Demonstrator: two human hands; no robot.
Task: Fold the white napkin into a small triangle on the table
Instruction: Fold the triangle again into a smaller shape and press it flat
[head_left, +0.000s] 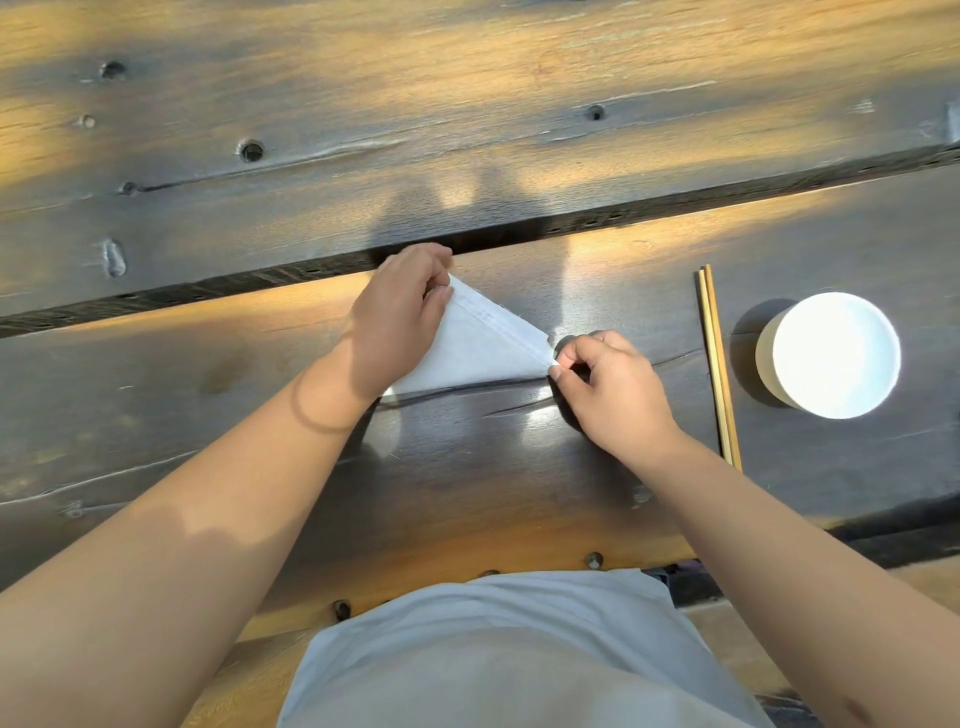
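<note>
The white napkin (478, 348) lies on the dark wooden table (467, 467) as a triangle, its hemmed edge running from the far corner down to the right corner. My left hand (397, 322) covers the napkin's left part and pinches its far corner between thumb and fingers. My right hand (610, 387) pinches the right corner between thumb and forefinger, its other fingers curled. The napkin's left corner is hidden under my left wrist.
A pair of wooden chopsticks (717, 364) lies to the right of my right hand, pointing away from me. A white bowl (831, 356) stands further right. A dark gap (208, 291) between planks runs across the table just beyond the napkin.
</note>
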